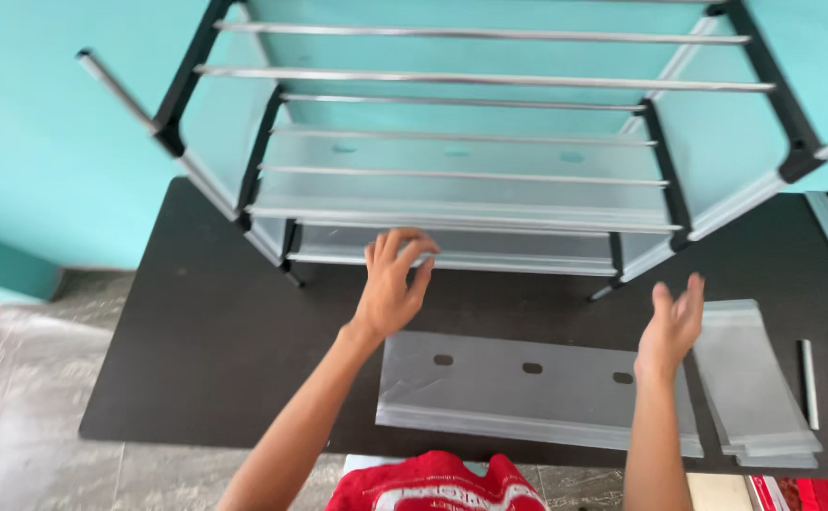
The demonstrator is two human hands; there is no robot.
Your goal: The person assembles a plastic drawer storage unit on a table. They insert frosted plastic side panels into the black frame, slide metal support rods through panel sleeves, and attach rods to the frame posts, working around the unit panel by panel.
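A shelf rack (pixel 470 142) with black plastic side frames, silver metal rods and translucent grey sheets stands on a dark table (pixel 196 322). My left hand (pixel 393 284) hovers open just in front of the rack's lowest front rail, holding nothing. My right hand (pixel 674 322) is raised open, palm turned left, near the rack's lower right leg. Below both hands a long translucent grey sheet (pixel 527 383) with three oval slots lies flat on the table.
A stack of smaller translucent sheets (pixel 752 388) lies to the right of the long sheet. Loose silver rods (pixel 808 383) rest at the table's right edge. A turquoise wall stands behind; a tiled floor shows at left.
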